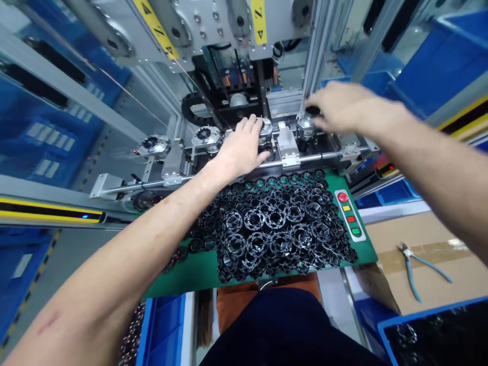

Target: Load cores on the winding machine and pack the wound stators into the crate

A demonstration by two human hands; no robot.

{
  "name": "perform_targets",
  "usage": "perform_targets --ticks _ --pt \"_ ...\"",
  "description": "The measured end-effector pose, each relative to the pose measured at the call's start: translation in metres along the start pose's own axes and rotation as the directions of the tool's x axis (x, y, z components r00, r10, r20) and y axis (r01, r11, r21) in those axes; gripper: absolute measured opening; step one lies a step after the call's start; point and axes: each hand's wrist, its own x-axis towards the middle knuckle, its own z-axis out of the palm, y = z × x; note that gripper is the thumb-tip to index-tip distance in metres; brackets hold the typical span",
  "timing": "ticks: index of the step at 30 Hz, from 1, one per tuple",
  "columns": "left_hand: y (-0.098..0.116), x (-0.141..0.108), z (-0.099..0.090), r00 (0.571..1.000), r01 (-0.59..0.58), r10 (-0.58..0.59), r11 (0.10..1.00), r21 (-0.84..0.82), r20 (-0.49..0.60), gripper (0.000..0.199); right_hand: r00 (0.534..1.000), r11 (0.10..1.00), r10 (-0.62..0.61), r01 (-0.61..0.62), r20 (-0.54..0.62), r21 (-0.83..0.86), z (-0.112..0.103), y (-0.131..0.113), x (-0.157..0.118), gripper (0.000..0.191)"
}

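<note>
My left hand (246,145) lies over a round metal fixture (266,127) on the machine. Its fingers reach forward side by side with the thumb apart, and whatever is under the palm is hidden. At the far right fixture (305,123), my right hand (337,108) is curled round a small black ring part (313,110), just above the metal holder. Motion blurs this hand slightly. Two more fixtures, one at the middle left (206,134) and one at the far left (153,145), each carry a black ring part.
Stacked black ring parts (275,219) cover much of the green table (183,274). A button panel (349,215) sits at its right. Cutting pliers (409,269) lie on a cardboard box (385,290). Blue bins (163,330) stand below; the machine head (213,25) hangs above.
</note>
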Motion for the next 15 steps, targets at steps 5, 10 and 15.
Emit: perform_targets --ticks 5,10,15 --pt "-0.060 -0.037 -0.049 0.982 0.027 -0.031 0.999 -0.023 -0.186 0.102 0.996 0.996 0.085 -0.085 0.030 -0.012 0.043 -0.024 -0.052 0.090" --pt "-0.158 -0.124 -0.070 0.887 0.317 -0.307 0.948 -0.029 -0.345 0.103 0.980 0.992 0.101 -0.087 -0.173 0.088 0.057 -0.024 -0.058 0.080" --pt "-0.189 -0.171 -0.040 0.895 0.369 -0.362 0.929 -0.023 -0.260 0.091 0.972 0.991 0.127 -0.116 -0.196 0.065 0.057 -0.023 -0.058 0.076"
